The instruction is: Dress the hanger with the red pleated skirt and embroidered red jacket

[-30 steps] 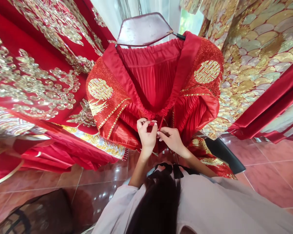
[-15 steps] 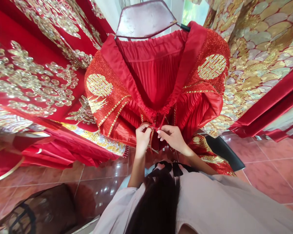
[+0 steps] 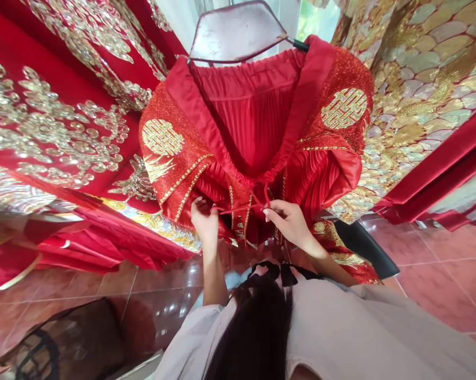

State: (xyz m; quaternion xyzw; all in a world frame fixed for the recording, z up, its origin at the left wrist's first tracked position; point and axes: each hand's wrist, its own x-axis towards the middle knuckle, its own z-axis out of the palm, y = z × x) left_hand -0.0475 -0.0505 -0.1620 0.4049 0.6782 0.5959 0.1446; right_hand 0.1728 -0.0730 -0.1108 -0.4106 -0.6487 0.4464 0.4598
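A red pleated skirt [image 3: 245, 121] with glittery panels and gold round emblems hangs open-waisted in front of me. From the front of its gathered waistband comes a thin red drawstring [image 3: 238, 211]. My left hand [image 3: 206, 217] pinches one stretch of the cord between thumb and fingers, out to the left. On the right, my right hand [image 3: 284, 219] is closed on the cord near the waistband, thumb against forefinger. Between the two hands the cord runs nearly straight, and a loop rises above my right fingertips.
A dark-edged hanger [image 3: 238, 31] carries the skirt. Red cloth with silvery beading [image 3: 63, 126] hangs at left, a gold scale-patterned garment [image 3: 428, 84] at right. A brown bag [image 3: 71, 338] sits on the reddish tiled floor [image 3: 431, 274].
My left hand has moved left, away from my right hand, drawing the cord out between them. My right hand has shifted slightly right. The skirt has hardly moved.
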